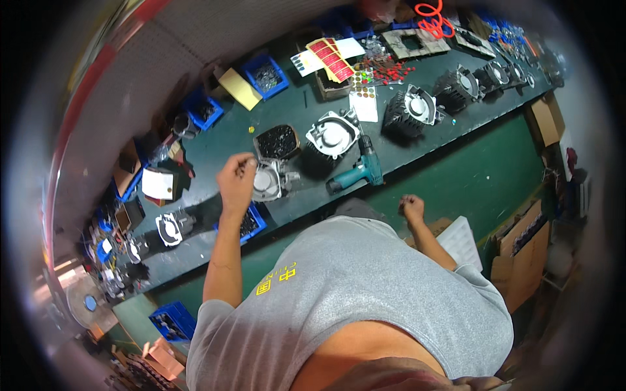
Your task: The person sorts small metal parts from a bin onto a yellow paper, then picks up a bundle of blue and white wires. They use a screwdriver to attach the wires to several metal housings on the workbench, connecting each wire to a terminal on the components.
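My left hand (236, 181) is held over the bench beside a grey cast-metal housing (267, 181) with a round centre. Its fingers are pinched together; whatever they may hold is too small to make out. Just beyond that housing is an open tray of small black parts (279, 140). To the right stands a larger housing (334, 135) with a bright metal top and dark sides. A teal cordless drill (365, 168) lies next to it near the bench edge. My right hand (411, 208) hangs off the bench with curled fingers, and their inside is hidden.
Further housings stand along the green bench (313, 186), right (412, 109) and left (171, 228). Blue bins (266, 77) of small parts line the back. Red label sheets (331, 60) and an orange coiled hose (434, 23) are there too. Cardboard boxes (521, 257) stand on the right floor.
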A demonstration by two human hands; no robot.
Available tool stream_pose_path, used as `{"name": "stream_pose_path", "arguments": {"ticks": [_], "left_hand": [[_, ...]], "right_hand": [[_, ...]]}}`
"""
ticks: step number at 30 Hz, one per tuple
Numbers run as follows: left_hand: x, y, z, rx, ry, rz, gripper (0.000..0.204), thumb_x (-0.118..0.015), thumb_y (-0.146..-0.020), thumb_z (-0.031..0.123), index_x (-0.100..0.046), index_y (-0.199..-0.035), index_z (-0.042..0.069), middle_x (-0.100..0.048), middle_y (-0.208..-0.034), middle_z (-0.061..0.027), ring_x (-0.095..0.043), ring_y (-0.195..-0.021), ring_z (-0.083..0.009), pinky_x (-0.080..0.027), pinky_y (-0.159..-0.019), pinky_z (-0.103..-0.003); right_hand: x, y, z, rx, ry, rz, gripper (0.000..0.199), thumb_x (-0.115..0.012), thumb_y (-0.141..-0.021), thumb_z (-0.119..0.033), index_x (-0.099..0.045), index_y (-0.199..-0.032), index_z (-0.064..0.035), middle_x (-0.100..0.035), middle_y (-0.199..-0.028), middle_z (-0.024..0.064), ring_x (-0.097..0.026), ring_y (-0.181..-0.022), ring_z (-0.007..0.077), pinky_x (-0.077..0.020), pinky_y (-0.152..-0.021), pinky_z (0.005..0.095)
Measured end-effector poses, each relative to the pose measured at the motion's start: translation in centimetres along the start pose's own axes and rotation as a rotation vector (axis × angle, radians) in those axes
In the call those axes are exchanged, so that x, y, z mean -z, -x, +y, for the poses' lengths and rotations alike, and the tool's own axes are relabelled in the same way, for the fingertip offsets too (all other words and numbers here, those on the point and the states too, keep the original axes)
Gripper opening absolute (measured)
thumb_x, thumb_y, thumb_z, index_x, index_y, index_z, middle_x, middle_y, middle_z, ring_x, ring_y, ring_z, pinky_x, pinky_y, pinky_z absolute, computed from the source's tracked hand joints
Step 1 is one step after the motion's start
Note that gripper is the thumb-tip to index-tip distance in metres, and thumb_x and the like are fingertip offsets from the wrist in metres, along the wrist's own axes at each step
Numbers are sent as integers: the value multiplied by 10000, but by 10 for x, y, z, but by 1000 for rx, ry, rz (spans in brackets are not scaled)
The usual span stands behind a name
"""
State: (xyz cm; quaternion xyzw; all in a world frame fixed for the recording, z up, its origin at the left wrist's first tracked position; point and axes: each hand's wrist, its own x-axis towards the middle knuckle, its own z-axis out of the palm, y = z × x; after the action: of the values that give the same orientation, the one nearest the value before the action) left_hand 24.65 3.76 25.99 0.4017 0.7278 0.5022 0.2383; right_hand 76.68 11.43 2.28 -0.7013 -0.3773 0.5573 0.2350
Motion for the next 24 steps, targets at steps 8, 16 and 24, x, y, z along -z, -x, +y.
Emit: {"name": "stream_pose_path", "arguments": {"ticks": [8, 16, 24], "left_hand": [[21, 202, -98, 319, 80, 30, 111, -698, -931, 25, -699, -1033, -20, -657, -825, 8, -552, -737, -31, -468, -666, -208], [11, 295, -188, 431, -120, -174, 133, -691, -868, 87, -710, -951, -15, -738, -845, -150, -735, -779, -209, -568, -715, -337], [-5, 327, -239, 489, -109, -86, 134, -702, -830, 136, -717, -873, 11, -724, -858, -177, -728, -813, -293, -561, -745, -386]], "right_hand": [[30, 33, 45, -160, 593, -318, 87, -632, -863, -39, -708, -890, -4, -690, -761, 71, -628, -608, 172, -525, -521, 345], [-8, 40, -16, 80, 425, -383, 326, -661, -839, -97, -714, -1141, 12, -705, -892, 94, -661, -726, 174, -556, -599, 320], [-4, 52, -21, 51, 556, -444, 362, -677, -848, -115, -660, -1183, 20, -695, -977, 84, -671, -835, 186, -577, -669, 351]]}}
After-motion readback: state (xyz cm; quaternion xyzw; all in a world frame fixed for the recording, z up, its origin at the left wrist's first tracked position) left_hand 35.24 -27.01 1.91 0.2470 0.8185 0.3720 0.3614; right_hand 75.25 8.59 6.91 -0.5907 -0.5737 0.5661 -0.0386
